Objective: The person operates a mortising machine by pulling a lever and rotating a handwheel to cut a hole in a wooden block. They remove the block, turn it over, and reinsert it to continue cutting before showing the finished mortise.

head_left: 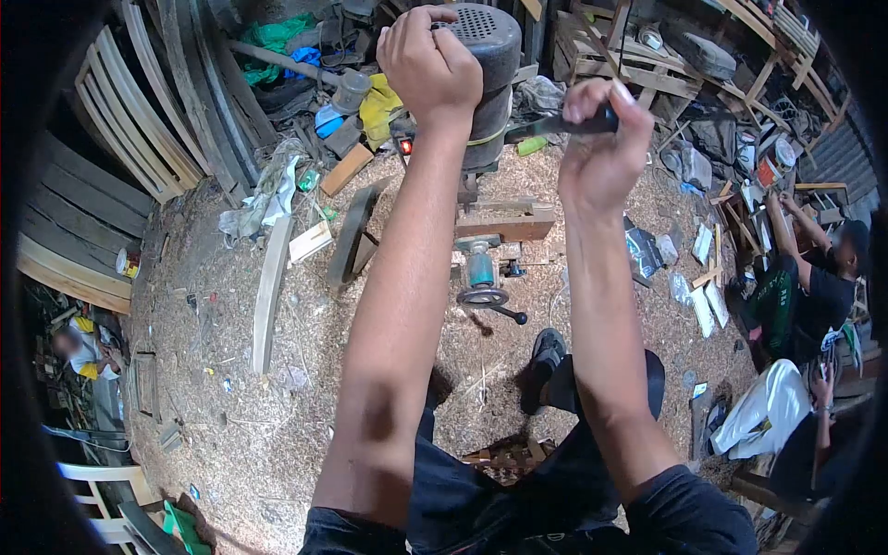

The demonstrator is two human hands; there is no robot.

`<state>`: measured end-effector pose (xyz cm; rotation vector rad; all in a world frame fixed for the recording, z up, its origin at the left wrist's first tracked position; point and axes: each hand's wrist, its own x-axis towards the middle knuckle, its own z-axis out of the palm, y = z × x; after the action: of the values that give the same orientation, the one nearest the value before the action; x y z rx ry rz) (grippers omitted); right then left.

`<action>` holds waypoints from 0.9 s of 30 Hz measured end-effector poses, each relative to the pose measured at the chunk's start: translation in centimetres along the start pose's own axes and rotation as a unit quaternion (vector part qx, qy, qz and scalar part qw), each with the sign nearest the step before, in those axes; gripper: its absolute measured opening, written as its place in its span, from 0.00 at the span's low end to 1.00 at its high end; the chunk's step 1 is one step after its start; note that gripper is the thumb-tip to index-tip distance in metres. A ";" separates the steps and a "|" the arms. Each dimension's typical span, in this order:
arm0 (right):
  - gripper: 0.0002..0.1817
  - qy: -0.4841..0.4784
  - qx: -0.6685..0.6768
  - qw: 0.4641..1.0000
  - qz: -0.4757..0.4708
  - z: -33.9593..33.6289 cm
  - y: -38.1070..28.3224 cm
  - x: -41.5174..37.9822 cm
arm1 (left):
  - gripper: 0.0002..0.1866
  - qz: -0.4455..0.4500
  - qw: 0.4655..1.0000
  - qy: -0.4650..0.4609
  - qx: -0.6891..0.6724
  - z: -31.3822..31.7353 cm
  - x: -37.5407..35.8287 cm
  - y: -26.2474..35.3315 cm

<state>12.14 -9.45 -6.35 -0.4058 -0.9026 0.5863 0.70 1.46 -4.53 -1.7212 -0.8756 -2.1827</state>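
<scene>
My left hand [430, 69] is curled against the side and top edge of a dark motor housing [498, 57] with a perforated cap. The housing tops an upright woodworking machine, and a small red light [405, 146] glows beside it. My right hand [603, 139] is closed round the black grip of a lever [536, 128] that reaches out from the machine's right side. Below the motor, a wooden block [518, 227] sits at the machine's table. In front of it are a green screw mount [480, 268] and a dark handwheel [483, 297] with a crank knob. The tool tip is hard to make out.
Wood shavings cover the floor [222, 324]. Curved wooden pieces [139, 102] lean at the left, and a curved slat [271, 296] lies nearer. Rags and scraps crowd the back. One person [819, 268] sits at the right, another [88, 347] at the far left.
</scene>
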 end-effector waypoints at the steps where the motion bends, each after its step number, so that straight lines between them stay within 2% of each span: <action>1: 0.18 -0.015 -0.010 1.000 -0.007 -0.3 -0.2 -0.9 | 0.13 0.000 1.000 0.001 -0.006 0.0 -0.2 -0.1; 3: 0.16 -0.031 0.016 0.999 -0.022 -1.3 0.0 -2.5 | 0.12 0.000 1.000 0.006 -0.018 0.0 -0.1 0.0; 6: 0.15 -0.039 0.009 0.998 -0.041 -2.2 0.1 -4.4 | 0.10 -0.052 0.998 -0.026 -0.006 -0.5 0.0 0.8; 12: 0.17 -0.078 -0.048 0.994 -0.065 -4.0 0.5 -7.7 | 0.10 -0.042 0.999 -0.032 0.004 -0.8 -0.4 0.5; 16: 0.16 -0.050 -0.022 0.995 -0.087 -4.3 0.7 -9.0 | 0.10 -0.043 0.998 -0.035 -0.015 -0.8 -0.4 0.6; 22: 0.17 -0.049 -0.055 0.991 -0.111 -5.2 1.3 -10.7 | 0.10 -0.005 1.000 -0.008 -0.013 -0.5 -0.3 0.1; 23: 0.17 -0.044 -0.057 0.991 -0.115 -5.3 1.4 -11.0 | 0.10 -0.032 0.999 -0.032 -0.016 -0.7 -0.6 0.2; 27: 0.19 -0.036 -0.070 0.989 -0.127 -5.6 1.8 -11.9 | 0.10 -0.022 0.999 -0.021 -0.024 -0.7 -0.8 -0.1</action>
<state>10.46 -16.02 -17.73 -0.3909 -1.0500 0.3052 0.33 1.05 -5.40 -1.7931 -0.8869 -2.2202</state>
